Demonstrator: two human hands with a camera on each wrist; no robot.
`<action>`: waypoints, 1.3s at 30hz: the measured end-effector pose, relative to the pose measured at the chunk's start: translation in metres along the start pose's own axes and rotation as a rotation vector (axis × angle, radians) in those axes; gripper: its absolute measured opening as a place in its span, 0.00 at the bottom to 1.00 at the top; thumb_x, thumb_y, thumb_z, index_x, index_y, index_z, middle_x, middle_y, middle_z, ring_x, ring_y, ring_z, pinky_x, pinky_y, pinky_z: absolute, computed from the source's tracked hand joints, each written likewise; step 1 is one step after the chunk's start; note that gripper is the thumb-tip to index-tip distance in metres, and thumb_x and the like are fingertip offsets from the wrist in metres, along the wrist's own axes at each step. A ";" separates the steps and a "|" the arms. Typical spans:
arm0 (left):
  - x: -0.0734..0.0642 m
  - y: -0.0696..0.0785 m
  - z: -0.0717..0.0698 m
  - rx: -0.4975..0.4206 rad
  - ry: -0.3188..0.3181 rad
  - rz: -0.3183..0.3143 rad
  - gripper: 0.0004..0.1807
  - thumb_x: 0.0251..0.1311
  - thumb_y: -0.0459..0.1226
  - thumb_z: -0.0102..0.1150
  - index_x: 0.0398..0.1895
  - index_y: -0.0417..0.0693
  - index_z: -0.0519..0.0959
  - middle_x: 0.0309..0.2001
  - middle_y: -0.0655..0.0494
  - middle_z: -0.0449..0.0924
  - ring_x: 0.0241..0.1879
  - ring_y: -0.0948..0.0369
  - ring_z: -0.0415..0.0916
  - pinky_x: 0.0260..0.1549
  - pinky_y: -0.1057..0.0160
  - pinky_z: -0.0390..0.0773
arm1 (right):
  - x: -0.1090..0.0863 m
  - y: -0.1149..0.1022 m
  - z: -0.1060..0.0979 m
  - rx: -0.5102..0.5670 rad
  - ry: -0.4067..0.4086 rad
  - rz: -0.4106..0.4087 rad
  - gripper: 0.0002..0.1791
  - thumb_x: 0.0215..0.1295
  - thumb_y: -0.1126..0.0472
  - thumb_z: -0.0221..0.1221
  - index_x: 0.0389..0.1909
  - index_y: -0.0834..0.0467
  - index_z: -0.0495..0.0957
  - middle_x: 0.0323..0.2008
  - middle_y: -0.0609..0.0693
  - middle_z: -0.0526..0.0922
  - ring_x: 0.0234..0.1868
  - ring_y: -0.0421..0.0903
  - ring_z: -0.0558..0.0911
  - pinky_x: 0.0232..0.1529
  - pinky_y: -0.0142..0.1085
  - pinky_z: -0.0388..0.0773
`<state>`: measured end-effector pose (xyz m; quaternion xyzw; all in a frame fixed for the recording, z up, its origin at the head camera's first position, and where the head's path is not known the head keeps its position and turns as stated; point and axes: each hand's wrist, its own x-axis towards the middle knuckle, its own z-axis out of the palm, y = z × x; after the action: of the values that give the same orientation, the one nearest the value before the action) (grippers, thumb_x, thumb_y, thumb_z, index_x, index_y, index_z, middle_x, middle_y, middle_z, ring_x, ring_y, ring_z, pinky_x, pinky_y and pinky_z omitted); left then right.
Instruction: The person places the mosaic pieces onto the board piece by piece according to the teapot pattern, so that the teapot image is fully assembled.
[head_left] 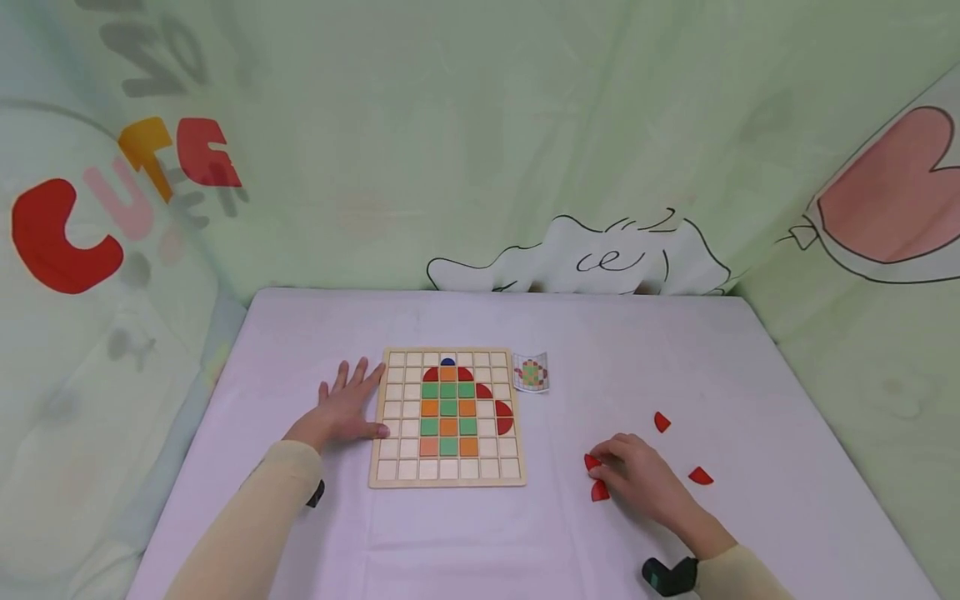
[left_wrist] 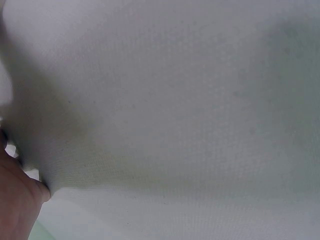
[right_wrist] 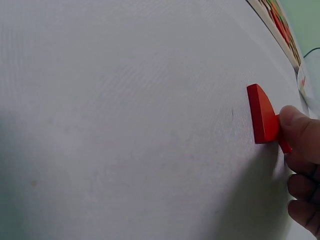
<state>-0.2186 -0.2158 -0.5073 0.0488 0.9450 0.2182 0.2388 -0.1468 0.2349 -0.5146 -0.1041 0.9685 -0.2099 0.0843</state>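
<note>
A wooden grid board (head_left: 390,482) lies on the table, with green, orange, red and pink tiles and one blue piece in its cells. My left hand (head_left: 347,412) is spread at the board's left side, thumb and a fingertip touching its edge. To the right of the board, my right hand (head_left: 639,479) pinches a red quarter-circle tile (head_left: 591,461) between thumb and fingers. Another red quarter-circle tile (head_left: 600,492) lies just below it. In the right wrist view, this red tile (right_wrist: 261,115) rests on the cloth beside the thumb, partly overlapping the pinched one.
A small printed pattern card (head_left: 531,372) lies against the board's upper right edge. Two loose red tiles, one farther back (head_left: 662,422) and one nearer (head_left: 701,476), are on the white tablecloth (head_left: 450,542) right of my hand. A printed curtain (head_left: 390,150) hangs behind the table.
</note>
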 end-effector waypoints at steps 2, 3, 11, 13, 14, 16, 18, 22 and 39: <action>-0.001 0.001 -0.001 -0.006 -0.002 0.001 0.62 0.56 0.48 0.75 0.84 0.48 0.42 0.83 0.39 0.28 0.81 0.36 0.20 0.73 0.27 0.30 | 0.001 -0.001 0.000 -0.002 0.007 -0.020 0.13 0.60 0.61 0.72 0.46 0.53 0.86 0.40 0.45 0.84 0.45 0.44 0.80 0.45 0.40 0.86; -0.001 0.001 -0.001 -0.007 -0.001 0.003 0.62 0.56 0.48 0.75 0.84 0.48 0.42 0.83 0.39 0.29 0.81 0.35 0.20 0.73 0.26 0.30 | 0.001 -0.001 0.000 0.000 0.011 -0.028 0.13 0.60 0.62 0.72 0.47 0.54 0.86 0.40 0.46 0.84 0.45 0.45 0.80 0.45 0.40 0.86; -0.005 0.004 -0.003 -0.009 0.004 0.008 0.62 0.55 0.48 0.76 0.84 0.47 0.44 0.83 0.37 0.30 0.81 0.34 0.22 0.73 0.26 0.31 | 0.002 -0.003 0.002 -0.013 0.018 0.028 0.13 0.58 0.61 0.73 0.44 0.56 0.86 0.40 0.49 0.83 0.45 0.47 0.80 0.48 0.45 0.86; -0.005 0.004 -0.003 -0.006 0.007 0.008 0.62 0.55 0.48 0.76 0.84 0.46 0.44 0.83 0.37 0.30 0.80 0.34 0.22 0.73 0.26 0.31 | 0.003 -0.005 0.002 -0.003 0.004 0.042 0.13 0.58 0.61 0.73 0.43 0.56 0.85 0.40 0.49 0.83 0.45 0.47 0.80 0.48 0.45 0.86; -0.005 0.004 -0.003 -0.004 0.006 0.007 0.62 0.55 0.48 0.76 0.84 0.47 0.44 0.83 0.37 0.30 0.81 0.34 0.22 0.73 0.26 0.31 | 0.004 -0.006 0.002 0.002 -0.004 0.049 0.13 0.58 0.61 0.73 0.43 0.56 0.84 0.40 0.49 0.83 0.45 0.47 0.80 0.48 0.45 0.86; -0.005 0.004 -0.003 -0.006 0.005 0.004 0.61 0.55 0.48 0.76 0.84 0.47 0.44 0.83 0.38 0.30 0.81 0.34 0.22 0.73 0.26 0.31 | 0.006 -0.009 0.001 0.005 -0.012 0.067 0.13 0.57 0.62 0.73 0.42 0.56 0.82 0.40 0.49 0.83 0.44 0.47 0.80 0.47 0.45 0.86; -0.004 0.004 -0.003 -0.007 0.004 0.003 0.62 0.55 0.48 0.76 0.84 0.47 0.44 0.83 0.38 0.30 0.81 0.34 0.22 0.73 0.26 0.31 | 0.008 -0.012 0.000 -0.004 -0.005 0.073 0.13 0.57 0.63 0.73 0.40 0.56 0.81 0.38 0.48 0.82 0.42 0.46 0.79 0.46 0.43 0.86; -0.003 0.003 -0.003 -0.006 -0.001 0.001 0.62 0.56 0.48 0.75 0.84 0.47 0.43 0.83 0.38 0.29 0.81 0.35 0.21 0.73 0.26 0.30 | 0.011 -0.016 -0.002 -0.059 0.044 0.050 0.11 0.57 0.66 0.72 0.36 0.56 0.79 0.34 0.49 0.81 0.37 0.45 0.76 0.39 0.39 0.83; -0.003 0.001 -0.002 -0.006 -0.002 0.009 0.61 0.56 0.48 0.75 0.84 0.47 0.43 0.83 0.38 0.30 0.81 0.35 0.22 0.73 0.26 0.31 | 0.013 -0.022 -0.001 -0.034 -0.042 0.062 0.13 0.56 0.63 0.74 0.39 0.55 0.81 0.36 0.47 0.80 0.37 0.42 0.77 0.41 0.38 0.85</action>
<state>-0.2171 -0.2162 -0.5038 0.0526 0.9439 0.2219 0.2390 -0.1557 0.2123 -0.5056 -0.0800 0.9727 -0.1883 0.1094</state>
